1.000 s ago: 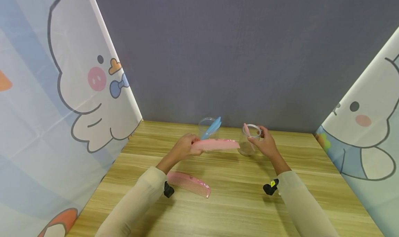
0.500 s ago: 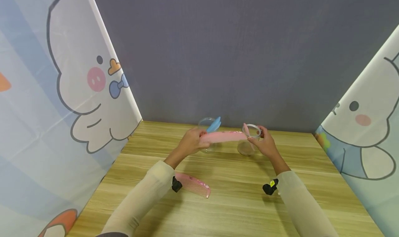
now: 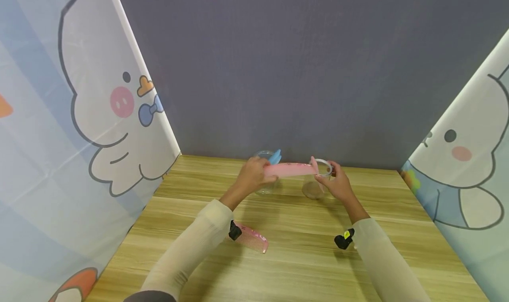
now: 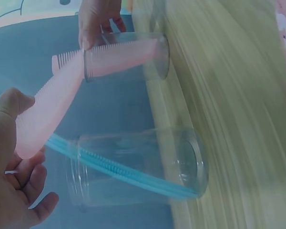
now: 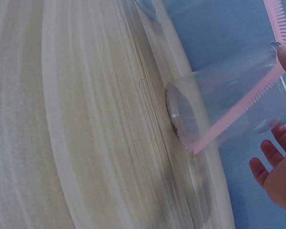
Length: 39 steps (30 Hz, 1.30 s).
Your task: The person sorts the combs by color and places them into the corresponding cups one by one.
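My left hand (image 3: 251,176) pinches a pink comb (image 3: 289,170) by one end, its teeth down. The comb's far end is right at the rim of a clear plastic jar (image 5: 219,102). Inside that jar leans another pink comb (image 5: 240,109), its top poking out over the rim. My right hand (image 3: 338,185) grips the jar near its mouth, thumb at the rim. Behind my left hand stands a second clear jar (image 4: 133,143), with a slanted pair of light blue combs (image 4: 126,172) in it, partly hidden in the head view.
A third pink comb (image 3: 253,240) lies on the wood-grain table (image 3: 302,258), partly covered by my left wrist camera (image 3: 235,230). A dark grey panel (image 3: 278,72) rises behind the jars, and cartoon-printed sheets (image 3: 91,99) flank the table.
My left hand has carried its pink comb to the right and slightly up, bringing the far end to the jar's rim. My right hand and both jars have stayed in place.
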Motion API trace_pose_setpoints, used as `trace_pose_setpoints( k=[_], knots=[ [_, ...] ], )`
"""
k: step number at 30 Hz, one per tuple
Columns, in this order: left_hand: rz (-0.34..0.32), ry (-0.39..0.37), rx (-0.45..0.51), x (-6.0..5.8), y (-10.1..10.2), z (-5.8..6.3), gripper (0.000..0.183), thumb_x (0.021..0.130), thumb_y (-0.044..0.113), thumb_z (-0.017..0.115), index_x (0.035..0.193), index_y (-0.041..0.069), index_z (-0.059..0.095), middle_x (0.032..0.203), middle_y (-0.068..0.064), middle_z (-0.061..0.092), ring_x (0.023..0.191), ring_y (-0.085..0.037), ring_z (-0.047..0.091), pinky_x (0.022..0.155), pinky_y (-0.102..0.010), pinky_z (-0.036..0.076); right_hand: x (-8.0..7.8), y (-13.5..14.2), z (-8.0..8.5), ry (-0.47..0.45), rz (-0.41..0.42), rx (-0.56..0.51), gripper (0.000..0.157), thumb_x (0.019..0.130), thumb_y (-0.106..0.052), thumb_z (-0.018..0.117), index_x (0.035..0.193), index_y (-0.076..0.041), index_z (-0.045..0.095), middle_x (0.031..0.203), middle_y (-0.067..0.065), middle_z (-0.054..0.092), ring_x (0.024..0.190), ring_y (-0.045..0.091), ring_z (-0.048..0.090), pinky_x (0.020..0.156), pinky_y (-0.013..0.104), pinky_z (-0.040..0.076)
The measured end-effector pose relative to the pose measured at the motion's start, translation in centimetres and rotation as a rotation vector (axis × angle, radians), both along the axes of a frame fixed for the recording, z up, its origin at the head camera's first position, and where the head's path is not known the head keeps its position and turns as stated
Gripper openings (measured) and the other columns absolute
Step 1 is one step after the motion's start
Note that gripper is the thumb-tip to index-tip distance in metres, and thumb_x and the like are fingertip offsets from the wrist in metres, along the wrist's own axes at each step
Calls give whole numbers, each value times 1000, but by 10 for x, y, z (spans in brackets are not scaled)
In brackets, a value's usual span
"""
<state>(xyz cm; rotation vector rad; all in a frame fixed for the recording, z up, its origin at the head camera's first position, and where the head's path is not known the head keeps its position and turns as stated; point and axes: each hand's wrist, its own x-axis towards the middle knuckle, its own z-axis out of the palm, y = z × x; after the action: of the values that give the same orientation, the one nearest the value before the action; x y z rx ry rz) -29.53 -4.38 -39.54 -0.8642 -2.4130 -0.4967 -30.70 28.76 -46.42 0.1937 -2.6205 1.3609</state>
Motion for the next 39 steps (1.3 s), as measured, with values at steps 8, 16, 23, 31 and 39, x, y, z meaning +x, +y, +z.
trace_pose_setpoints(
  k=[8,16,23,31,39],
  knots=[
    [111,-35,-35,0,13,8,43,80,42,71,106,8,77,97,-6,75,86,-24,65,66,-39,54,0,0,1,-11,5,-4,85,96,-37,70,158,0,25,140,30,44,133,48,42,106,66,38],
    [188,-220,40,3,28,19,52,83,45,67,122,11,73,123,-9,70,112,-31,64,87,-45,53,-1,-1,1,-1,-2,-6,85,94,-36,72,158,-1,26,145,31,44,131,49,43,106,65,39],
    [183,-187,71,3,44,20,54,88,49,73,124,9,66,121,-10,71,112,-32,66,97,-47,51,-1,-1,-1,23,-4,-15,82,94,-31,72,156,0,29,145,30,45,127,46,45,103,62,40],
    [150,-164,153,3,57,20,56,90,47,75,127,6,63,119,-10,71,107,-27,67,90,-42,55,1,-1,0,6,4,-10,81,96,-36,70,157,-2,28,145,26,46,130,46,45,100,62,43],
    [57,-299,266,4,67,23,60,96,39,70,141,3,54,131,-12,66,120,-28,62,103,-43,51,0,0,-1,-13,0,-5,83,97,-37,69,158,-3,25,147,26,45,130,45,45,97,58,45]
  ],
)
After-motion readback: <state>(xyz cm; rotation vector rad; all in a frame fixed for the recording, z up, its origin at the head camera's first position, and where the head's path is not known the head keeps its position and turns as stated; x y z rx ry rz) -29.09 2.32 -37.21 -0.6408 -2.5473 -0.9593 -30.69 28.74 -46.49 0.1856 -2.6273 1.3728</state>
